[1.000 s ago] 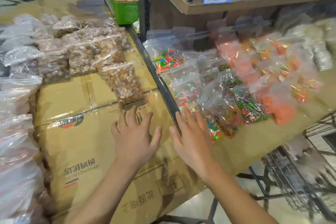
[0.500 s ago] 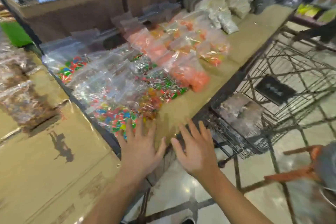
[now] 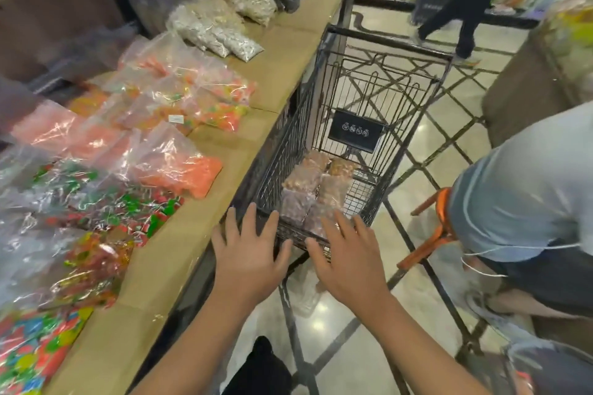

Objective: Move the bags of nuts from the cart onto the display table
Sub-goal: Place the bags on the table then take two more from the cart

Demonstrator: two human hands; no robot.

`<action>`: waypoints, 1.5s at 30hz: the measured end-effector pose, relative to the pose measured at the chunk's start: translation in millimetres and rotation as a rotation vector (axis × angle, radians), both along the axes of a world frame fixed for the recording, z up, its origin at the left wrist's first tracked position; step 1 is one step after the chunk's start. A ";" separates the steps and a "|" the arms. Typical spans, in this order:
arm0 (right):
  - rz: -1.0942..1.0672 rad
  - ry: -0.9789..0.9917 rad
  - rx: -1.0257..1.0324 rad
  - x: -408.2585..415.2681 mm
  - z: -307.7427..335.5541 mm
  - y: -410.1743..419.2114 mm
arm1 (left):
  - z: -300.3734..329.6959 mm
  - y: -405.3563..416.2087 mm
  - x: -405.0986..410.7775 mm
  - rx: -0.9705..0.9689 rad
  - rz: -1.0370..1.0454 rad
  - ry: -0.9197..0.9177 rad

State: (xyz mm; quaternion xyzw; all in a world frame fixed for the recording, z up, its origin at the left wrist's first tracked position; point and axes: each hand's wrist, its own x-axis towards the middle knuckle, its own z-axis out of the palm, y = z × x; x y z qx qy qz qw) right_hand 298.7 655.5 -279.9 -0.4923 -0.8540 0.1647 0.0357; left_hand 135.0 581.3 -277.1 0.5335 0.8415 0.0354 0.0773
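1. Several bags of nuts point(image 3: 316, 189) lie in the cart point(image 3: 382, 80), piled at its near end on the wire floor. Exact count hard to tell, approx four or five; clear plastic, brownish contents, a bit blurred.
2. Head view, hands: left hand point(image 3: 248, 253) and right hand point(image 3: 348, 261) both spread wide, palms down, fingers splayed, holding nothing. They hover over the cart's near rim; can't tell if either touches the wire. Right hand fingertips overlap the nearest bag in the picture, but no grip formed.
3. Head view, tabletop point(image 3: 205, 253): runs along the left, touching or just beside the cart's left side. Carries candy bags point(image 3: 179, 167) in orange, green, mixed colours nearer, pale bags point(image 3: 221, 26) and dark ones further off. No brown nut bags seen on this stretch.
4. Progress, my judgement: from this view the cart load isn't shifted yet; all visible nut bags are left to move. Step in hand looks like a reach into the cart for a pickup.
5. Bystander: a seated person point(image 3: 526, 202) at right, near the cart, and another walking far off; neither in the reach path.
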 end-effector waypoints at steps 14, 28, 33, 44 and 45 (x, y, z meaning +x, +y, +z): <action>-0.175 -0.183 -0.120 -56.5 -65.8 230.8 | -72.0 274.6 -80.1 -0.145 -0.240 -0.062; -0.347 -0.204 -0.361 -107.8 -206.7 435.5 | -208.7 490.5 -111.4 -0.338 -0.280 -0.207; -0.428 -0.172 -0.514 -113.8 -285.3 488.3 | -291.5 540.9 -106.8 -0.418 -0.101 -0.374; -1.036 0.285 -0.920 -112.6 -429.8 580.0 | -445.2 617.0 -129.8 -0.420 0.292 -0.446; -1.087 0.356 -0.965 -113.6 -435.7 582.3 | -449.5 621.7 -131.6 -0.404 0.352 -0.478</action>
